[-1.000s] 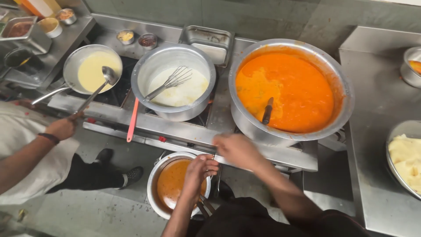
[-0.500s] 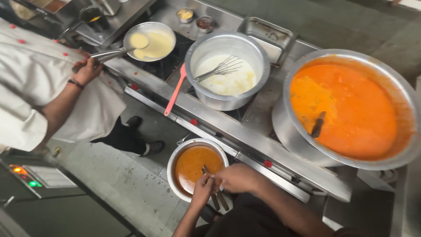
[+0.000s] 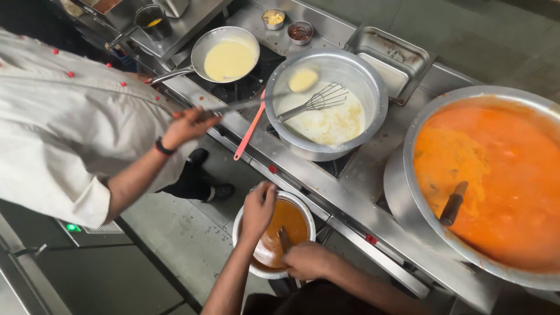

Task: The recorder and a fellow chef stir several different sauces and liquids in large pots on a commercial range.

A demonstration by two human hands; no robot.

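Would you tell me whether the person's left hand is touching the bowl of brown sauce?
Touching. The head view shows the left hand gripping the rim of the bowl of brown sauce, fingers curled over its edge.

You face a long steel cooking range (image 3: pixel 373 169). On it, far left, sits a frying pan (image 3: pixel 228 58) of pale batter; in the middle a steel pot (image 3: pixel 326 105) with a whisk (image 3: pixel 318 100); right, a huge pot (image 3: pixel 496 181) of orange gravy. Two small bowls (image 3: pixel 286 24) and an empty steel tray (image 3: pixel 388 55) sit far back.
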